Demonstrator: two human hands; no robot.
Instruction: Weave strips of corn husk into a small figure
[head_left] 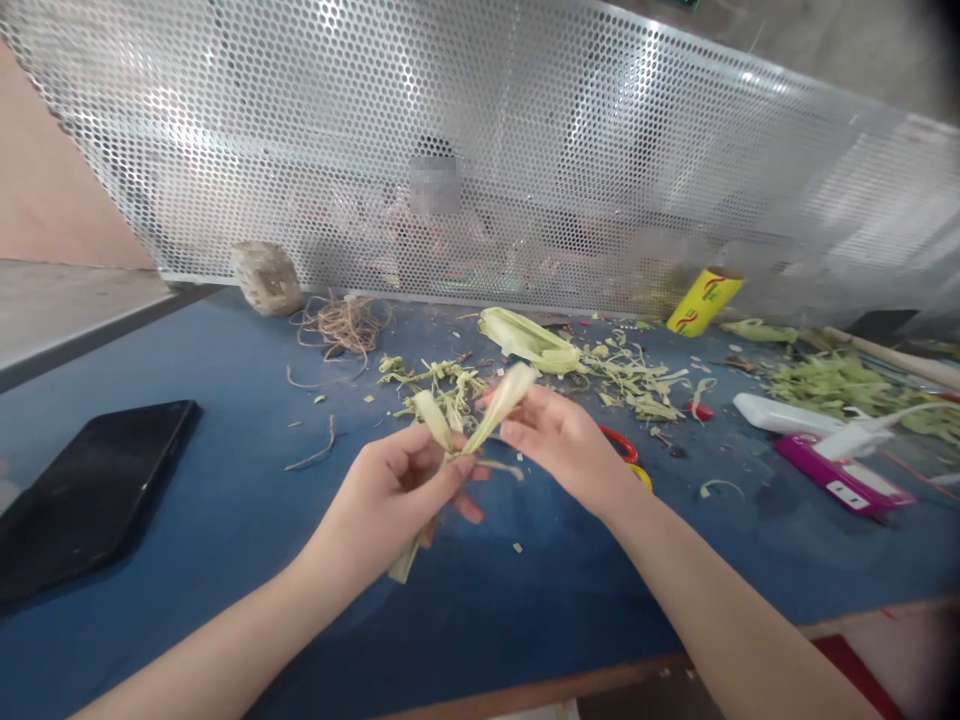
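A pale green corn husk strip (487,420) is held above the table, with a narrow crossing point at its middle and two flared ends pointing up. My left hand (405,485) pinches it at that crossing between thumb and fingers; its lower tail (405,562) hangs below the palm. At the right flared end is my right hand (562,440), its fingers curled behind the husk and the thumb in front. A thin twisted end sticks out to the right under the pinch. Just beyond the hands lie knotted husk pieces (439,378), partly hidden.
Around lie a whole husk (529,340), shredded husk (637,380), twine (345,325), a stone-like block (266,278), a black phone (97,490), and a yellow tube (703,302). Red-yellow scissors handles (622,445) show behind my right wrist. A purple-white tool (840,475) lies right. A perforated metal screen (480,150) stands behind.
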